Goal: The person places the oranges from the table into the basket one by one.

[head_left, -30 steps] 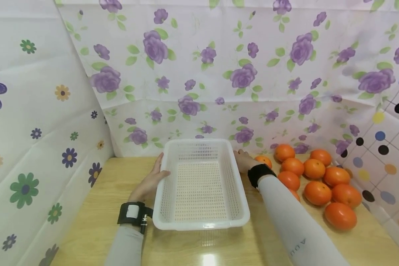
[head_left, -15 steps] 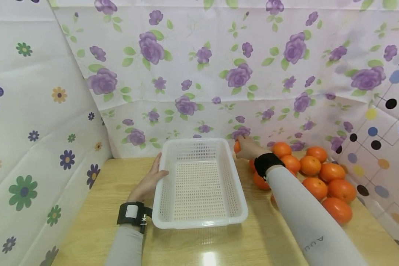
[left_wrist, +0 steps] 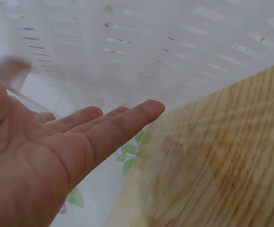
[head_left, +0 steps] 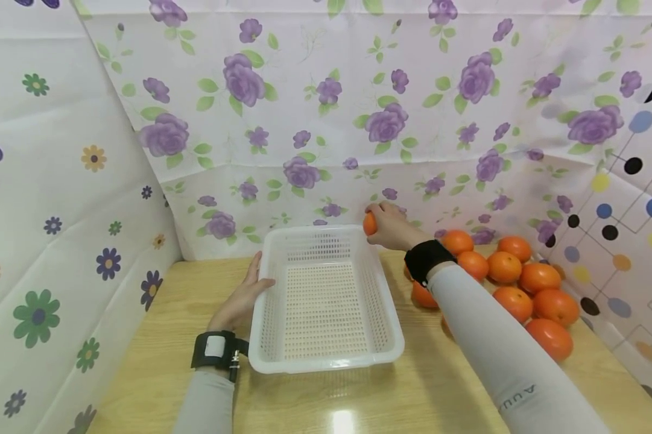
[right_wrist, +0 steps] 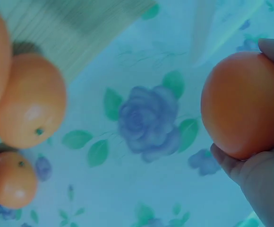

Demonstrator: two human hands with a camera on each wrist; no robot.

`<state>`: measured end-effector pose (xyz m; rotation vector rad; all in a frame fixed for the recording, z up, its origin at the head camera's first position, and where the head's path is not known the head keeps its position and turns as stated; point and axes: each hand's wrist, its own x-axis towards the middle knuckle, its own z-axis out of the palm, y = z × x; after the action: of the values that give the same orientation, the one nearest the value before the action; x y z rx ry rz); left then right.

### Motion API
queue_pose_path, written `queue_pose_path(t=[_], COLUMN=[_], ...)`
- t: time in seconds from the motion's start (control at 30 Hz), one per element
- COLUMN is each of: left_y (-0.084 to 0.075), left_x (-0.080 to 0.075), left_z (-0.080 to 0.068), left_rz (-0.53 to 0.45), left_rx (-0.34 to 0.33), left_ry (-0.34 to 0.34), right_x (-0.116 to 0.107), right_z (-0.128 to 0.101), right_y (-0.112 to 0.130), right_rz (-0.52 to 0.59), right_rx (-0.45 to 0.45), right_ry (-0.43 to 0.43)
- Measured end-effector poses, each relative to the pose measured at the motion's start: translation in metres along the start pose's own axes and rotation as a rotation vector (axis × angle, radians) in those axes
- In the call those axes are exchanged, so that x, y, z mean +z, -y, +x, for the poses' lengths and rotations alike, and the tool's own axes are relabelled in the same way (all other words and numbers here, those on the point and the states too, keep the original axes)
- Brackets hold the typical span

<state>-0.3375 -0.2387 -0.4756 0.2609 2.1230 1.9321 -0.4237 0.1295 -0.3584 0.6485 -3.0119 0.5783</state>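
Note:
A white perforated plastic basket (head_left: 326,361) stands on the wooden table. My left hand (head_left: 244,301) is at its left side, the thumb over the rim; in the left wrist view the fingers (left_wrist: 123,125) stretch out straight along the outer wall. At the basket's far right corner, above rim height, my right hand (head_left: 392,226) grips an orange (head_left: 370,223). In the right wrist view, thumb and fingers wrap this orange (right_wrist: 245,106), and its far side is hidden.
Several more oranges (head_left: 514,304) lie grouped on the table (head_left: 157,361) to the right, some partly hidden behind the right forearm. Flower-patterned sheets (head_left: 304,108) hang as walls behind and at both sides.
My right hand has picked up an orange from beside the basket and moved it up and left to the far right corner. The left hand has stayed at the basket.

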Motion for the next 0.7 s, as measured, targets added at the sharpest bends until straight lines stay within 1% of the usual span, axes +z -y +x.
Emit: queue_pose_path(t=[0.23,0.43,0.7], left_y=[0.002,0.002,0.003], left_x=[0.0,0.0,0.0], left_z=[0.001,0.001,0.001], left_rz=[-0.001,-0.007,-0.019], left_rx=[0.016,0.032,0.01], left_ry=[0.008,0.026,0.038], right_x=[0.005,0.013,0.025], right_z=[0.004,0.009,0.014], right_y=[0.025,0.039,0.055], right_rz=[0.044,0.042,0.033], right_rx=[-0.056,-0.091,-0.1], right_ry=[-0.011,-0.007,0.033])
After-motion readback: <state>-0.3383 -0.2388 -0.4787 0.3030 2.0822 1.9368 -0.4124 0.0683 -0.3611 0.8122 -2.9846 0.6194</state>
